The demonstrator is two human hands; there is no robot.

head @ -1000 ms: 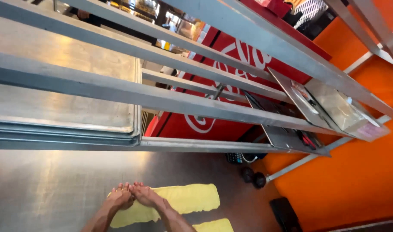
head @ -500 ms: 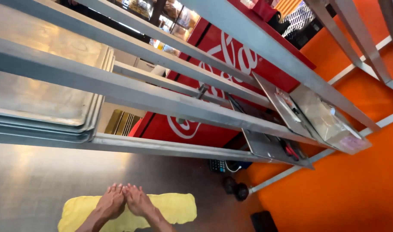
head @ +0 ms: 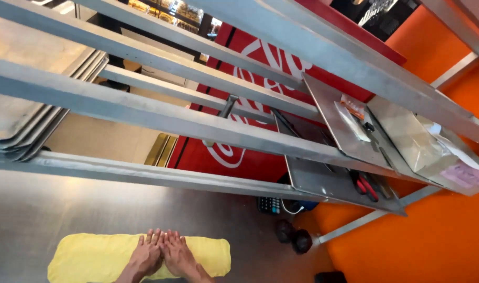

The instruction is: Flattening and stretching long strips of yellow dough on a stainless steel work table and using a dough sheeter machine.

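step: pressing yellow dough sheet (head: 92,257) flat on steel desk (head: 51,209) | tip: spread weight evenly through both palms so thickness stays uniform | left hand (head: 145,257) and right hand (head: 179,257): side by side, touching, fingers extended, flat on dough, gripping nothing | wrists low, forearms converging from below.

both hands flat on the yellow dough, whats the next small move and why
Probably slide both palms outward. The left hand and right hand lie side by side, touching, on the middle of the flat yellow dough strip on the steel table, so its ends get no pressure.
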